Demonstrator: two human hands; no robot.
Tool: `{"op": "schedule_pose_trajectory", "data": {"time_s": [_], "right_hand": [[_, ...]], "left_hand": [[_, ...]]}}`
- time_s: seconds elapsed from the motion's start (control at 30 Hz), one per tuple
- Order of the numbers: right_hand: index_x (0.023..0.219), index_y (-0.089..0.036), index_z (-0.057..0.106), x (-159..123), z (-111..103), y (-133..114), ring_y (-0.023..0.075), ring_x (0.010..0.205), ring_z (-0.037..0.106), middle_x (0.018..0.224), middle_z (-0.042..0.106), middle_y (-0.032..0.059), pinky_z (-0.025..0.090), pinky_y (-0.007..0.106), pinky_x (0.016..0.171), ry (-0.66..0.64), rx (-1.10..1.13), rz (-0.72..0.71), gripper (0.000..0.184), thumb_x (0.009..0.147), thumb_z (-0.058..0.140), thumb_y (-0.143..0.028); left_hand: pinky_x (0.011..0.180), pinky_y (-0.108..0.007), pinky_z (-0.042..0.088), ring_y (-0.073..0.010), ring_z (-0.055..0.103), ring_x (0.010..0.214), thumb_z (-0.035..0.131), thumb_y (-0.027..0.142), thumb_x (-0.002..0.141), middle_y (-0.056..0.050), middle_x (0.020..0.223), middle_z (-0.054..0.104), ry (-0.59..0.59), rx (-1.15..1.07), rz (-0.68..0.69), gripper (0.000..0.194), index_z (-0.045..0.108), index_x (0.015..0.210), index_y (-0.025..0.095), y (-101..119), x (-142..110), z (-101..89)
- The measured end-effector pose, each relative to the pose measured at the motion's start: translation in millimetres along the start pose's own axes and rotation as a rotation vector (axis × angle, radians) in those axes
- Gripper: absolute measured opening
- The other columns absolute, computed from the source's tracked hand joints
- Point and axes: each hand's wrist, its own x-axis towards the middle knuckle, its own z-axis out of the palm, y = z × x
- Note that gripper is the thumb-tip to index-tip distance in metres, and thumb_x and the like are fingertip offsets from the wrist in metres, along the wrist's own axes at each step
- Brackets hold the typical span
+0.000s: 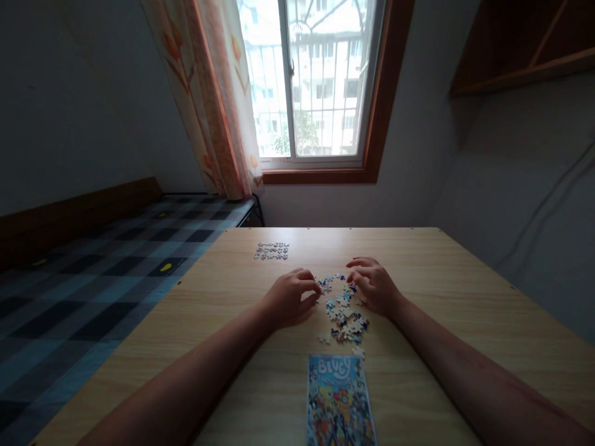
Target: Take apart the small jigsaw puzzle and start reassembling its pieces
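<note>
A heap of loose jigsaw pieces [344, 314] lies in the middle of a light wooden table [441, 291]. My left hand [292, 296] rests at the heap's left edge, fingers curled and pinched on something too small to make out. At the heap's upper right, my right hand [373, 285] has its fingers bent down onto the pieces. A small joined patch of puzzle [272, 250] sits further back on the left. Close to me lies the colourful picture card [339, 401] marked "Bluey".
A bed with a dark checked cover [93, 291] runs along the table's left side. Behind the table are a window [320, 80] with a patterned curtain [214, 105], and a wooden shelf [520, 49] hangs high on the right wall.
</note>
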Motion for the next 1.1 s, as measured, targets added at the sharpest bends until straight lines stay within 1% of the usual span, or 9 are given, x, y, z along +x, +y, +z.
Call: {"op": "schedule_pose_trajectory", "data": {"time_s": [0.1, 0.27, 0.37, 0.43, 0.63, 0.83, 0.93, 1.0, 1.1], "right_hand": [[0.077, -0.025, 0.075, -1, 0, -9, 0.0268, 0.117, 0.054, 0.109, 0.071, 0.0056, 0.041, 0.046, 0.103, -0.104, 0.024, -0.100, 0.017, 0.080, 0.059, -0.019], [0.090, -0.028, 0.076, -3, 3, -11, 0.0290, 0.128, 0.049, 0.120, 0.067, 0.0049, 0.037, 0.051, 0.109, -0.232, 0.023, -0.100, 0.025, 0.074, 0.063, -0.014], [0.095, -0.028, 0.076, -3, 2, -10, 0.0314, 0.133, 0.044, 0.127, 0.064, 0.0051, 0.034, 0.054, 0.111, -0.297, 0.040, -0.089, 0.029, 0.072, 0.066, -0.015], [0.094, -0.027, 0.076, -2, 1, -11, 0.0327, 0.135, 0.043, 0.129, 0.063, 0.0056, 0.033, 0.055, 0.111, -0.326, 0.053, -0.084, 0.026, 0.071, 0.068, -0.016], [0.082, -0.025, 0.074, -2, 2, -12, 0.0324, 0.135, 0.044, 0.127, 0.064, 0.0064, 0.033, 0.054, 0.111, -0.320, 0.066, -0.099, 0.017, 0.070, 0.069, -0.015], [0.082, -0.024, 0.073, -2, 2, -12, 0.0315, 0.133, 0.046, 0.125, 0.065, 0.0075, 0.035, 0.052, 0.110, -0.327, 0.065, -0.113, 0.013, 0.071, 0.070, -0.017], [0.082, -0.024, 0.073, -2, 1, -12, 0.0316, 0.132, 0.046, 0.125, 0.065, 0.0078, 0.036, 0.052, 0.110, -0.326, 0.062, -0.109, 0.012, 0.073, 0.070, -0.018], [0.083, -0.024, 0.073, -2, 1, -12, 0.0312, 0.133, 0.046, 0.126, 0.064, 0.0078, 0.036, 0.052, 0.110, -0.326, 0.058, -0.112, 0.011, 0.074, 0.070, -0.019], [0.083, -0.024, 0.073, -2, 2, -11, 0.0305, 0.133, 0.047, 0.126, 0.065, 0.0074, 0.037, 0.051, 0.110, -0.324, 0.050, -0.115, 0.010, 0.074, 0.070, -0.019]], "left_hand": [[0.077, -0.030, 0.049, -0.0163, 0.060, 0.085, 0.062, 0.031, 0.089, -0.003, 0.092, 0.067, -0.077, -0.012, 0.059, 0.014, 0.074, 0.095, 0.027, 9, 2, 0.9], [0.076, -0.030, 0.048, -0.0157, 0.059, 0.083, 0.064, 0.032, 0.088, -0.003, 0.094, 0.066, -0.178, 0.029, 0.114, 0.023, 0.073, 0.109, 0.032, 17, 2, 6.4], [0.074, -0.029, 0.048, -0.0150, 0.058, 0.080, 0.065, 0.035, 0.088, -0.002, 0.092, 0.065, -0.193, 0.031, 0.105, 0.021, 0.074, 0.106, 0.034, 18, 1, 7.6], [0.074, -0.029, 0.047, -0.0149, 0.058, 0.080, 0.066, 0.035, 0.087, -0.002, 0.091, 0.065, -0.194, 0.028, 0.092, 0.018, 0.076, 0.102, 0.035, 18, 0, 7.6], [0.073, -0.028, 0.047, -0.0143, 0.059, 0.079, 0.067, 0.034, 0.086, -0.001, 0.088, 0.065, -0.185, 0.000, 0.082, 0.013, 0.077, 0.094, 0.033, 15, 0, 5.8], [0.073, -0.028, 0.047, -0.0138, 0.060, 0.079, 0.059, 0.030, 0.091, -0.003, 0.088, 0.067, -0.128, -0.025, 0.066, 0.018, 0.076, 0.085, 0.025, 12, 2, 3.6], [0.077, -0.030, 0.049, -0.0154, 0.061, 0.083, 0.066, 0.034, 0.086, -0.003, 0.092, 0.067, -0.111, -0.041, 0.041, 0.014, 0.076, 0.091, 0.026, 12, 1, 5.3], [0.077, -0.030, 0.049, -0.0162, 0.060, 0.084, 0.070, 0.036, 0.083, -0.003, 0.094, 0.066, -0.129, -0.028, 0.041, 0.019, 0.076, 0.098, 0.028, 13, 0, 7.5], [0.074, -0.029, 0.049, -0.0151, 0.060, 0.080, 0.068, 0.034, 0.084, -0.002, 0.091, 0.065, -0.161, -0.003, 0.052, 0.020, 0.076, 0.102, 0.031, 15, -1, 10.6]]}}
